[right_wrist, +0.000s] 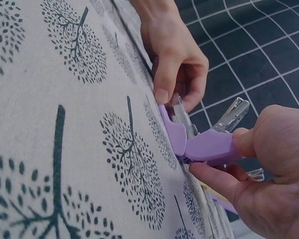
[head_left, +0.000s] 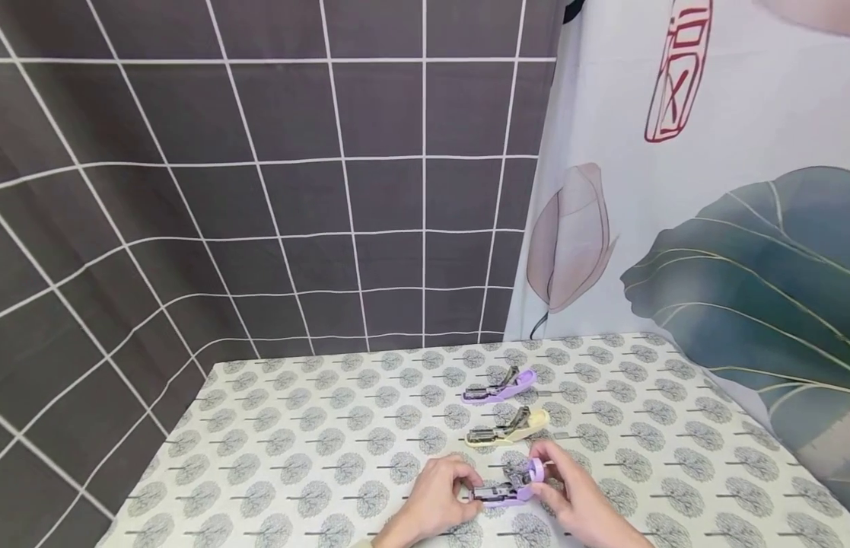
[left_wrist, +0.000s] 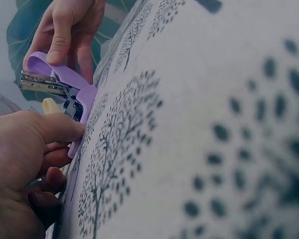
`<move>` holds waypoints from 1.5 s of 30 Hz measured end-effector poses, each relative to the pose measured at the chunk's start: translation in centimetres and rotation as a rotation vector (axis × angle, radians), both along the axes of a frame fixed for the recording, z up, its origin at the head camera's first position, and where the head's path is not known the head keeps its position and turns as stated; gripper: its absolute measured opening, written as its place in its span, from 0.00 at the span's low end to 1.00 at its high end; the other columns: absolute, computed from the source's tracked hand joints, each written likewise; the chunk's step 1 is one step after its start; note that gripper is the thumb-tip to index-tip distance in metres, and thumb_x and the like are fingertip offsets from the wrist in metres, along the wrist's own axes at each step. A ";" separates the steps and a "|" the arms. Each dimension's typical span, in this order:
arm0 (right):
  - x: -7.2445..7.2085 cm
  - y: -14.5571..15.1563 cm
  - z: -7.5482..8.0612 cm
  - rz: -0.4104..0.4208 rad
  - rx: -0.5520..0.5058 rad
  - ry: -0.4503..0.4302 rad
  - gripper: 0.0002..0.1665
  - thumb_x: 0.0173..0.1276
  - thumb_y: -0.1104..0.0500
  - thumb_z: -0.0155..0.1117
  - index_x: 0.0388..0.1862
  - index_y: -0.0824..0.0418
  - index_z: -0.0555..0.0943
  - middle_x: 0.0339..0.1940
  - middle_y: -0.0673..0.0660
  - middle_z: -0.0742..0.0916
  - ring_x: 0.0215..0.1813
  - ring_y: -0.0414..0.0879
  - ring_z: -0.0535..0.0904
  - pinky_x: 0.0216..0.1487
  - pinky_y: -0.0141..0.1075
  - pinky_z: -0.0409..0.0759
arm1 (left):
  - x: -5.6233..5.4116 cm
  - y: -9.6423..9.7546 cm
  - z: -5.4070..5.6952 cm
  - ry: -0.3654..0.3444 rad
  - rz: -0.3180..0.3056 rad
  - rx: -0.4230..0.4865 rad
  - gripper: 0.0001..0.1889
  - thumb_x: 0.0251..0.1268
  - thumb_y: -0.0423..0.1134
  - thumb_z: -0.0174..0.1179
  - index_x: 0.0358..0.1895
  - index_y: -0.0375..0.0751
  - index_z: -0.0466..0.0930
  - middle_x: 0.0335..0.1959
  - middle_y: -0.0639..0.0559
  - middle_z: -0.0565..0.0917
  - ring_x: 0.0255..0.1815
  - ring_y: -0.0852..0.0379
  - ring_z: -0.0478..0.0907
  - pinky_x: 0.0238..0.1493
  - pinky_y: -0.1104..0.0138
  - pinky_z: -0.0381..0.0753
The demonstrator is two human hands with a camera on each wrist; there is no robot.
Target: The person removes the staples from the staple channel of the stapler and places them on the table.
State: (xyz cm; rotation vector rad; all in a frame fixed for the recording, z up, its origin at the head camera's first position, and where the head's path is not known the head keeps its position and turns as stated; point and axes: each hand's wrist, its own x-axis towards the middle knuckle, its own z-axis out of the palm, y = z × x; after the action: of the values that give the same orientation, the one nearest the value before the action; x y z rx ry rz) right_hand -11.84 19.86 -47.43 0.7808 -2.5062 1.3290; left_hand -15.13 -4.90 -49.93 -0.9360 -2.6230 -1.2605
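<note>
A purple stapler [head_left: 504,493] lies opened out on the patterned cloth, its metal staple channel and inner metal parts exposed. My left hand [head_left: 441,495] pinches the front end of its base between thumb and fingers. On the other side, my right hand [head_left: 568,491] grips the raised purple top cover, thumb and fingers at its end. In the left wrist view the purple stapler [left_wrist: 82,94] shows its cover lifted away from the base. The right wrist view has the purple cover [right_wrist: 212,147] held between right thumb and forefinger.
Just beyond the hands lies a cream-yellow stapler [head_left: 510,432], also opened out. Farther back is another opened purple stapler [head_left: 500,388]. A tree-print cloth [head_left: 294,457] covers the table. Behind it hang a dark grid curtain [head_left: 281,198] and a white leaf-print curtain [head_left: 603,99].
</note>
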 end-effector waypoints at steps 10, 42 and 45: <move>-0.1 1.1 -0.6 0.044 -0.041 -0.046 0.19 0.66 0.68 0.66 0.50 0.60 0.70 0.43 0.52 0.77 0.49 0.41 0.83 0.49 0.34 0.81 | 0.2 0.2 0.1 -0.007 0.004 0.010 0.10 0.43 0.34 0.75 0.31 0.49 0.87 0.25 0.71 0.73 0.21 0.75 0.62 0.27 0.77 0.66; 2.4 0.8 2.0 -0.402 0.035 0.109 0.33 0.51 0.69 0.77 0.55 0.66 0.74 0.39 0.51 0.79 0.35 0.38 0.75 0.34 0.32 0.76 | 0.4 0.3 0.1 -0.040 -0.017 0.011 0.11 0.45 0.32 0.76 0.34 0.46 0.87 0.28 0.69 0.76 0.22 0.74 0.65 0.25 0.78 0.69; 2.9 -1.3 2.7 -0.400 -0.041 0.195 0.26 0.52 0.74 0.74 0.51 0.67 0.77 0.34 0.47 0.80 0.29 0.37 0.74 0.29 0.31 0.75 | 0.3 0.2 0.1 -0.033 -0.011 0.008 0.12 0.45 0.31 0.76 0.34 0.45 0.86 0.28 0.68 0.76 0.22 0.74 0.65 0.25 0.78 0.69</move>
State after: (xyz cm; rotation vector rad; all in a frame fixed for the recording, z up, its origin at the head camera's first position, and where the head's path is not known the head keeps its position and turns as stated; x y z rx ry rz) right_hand -8.90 18.56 -44.72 0.3514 -2.3136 1.1035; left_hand -14.85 -4.68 -49.80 -0.9374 -2.6390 -1.2994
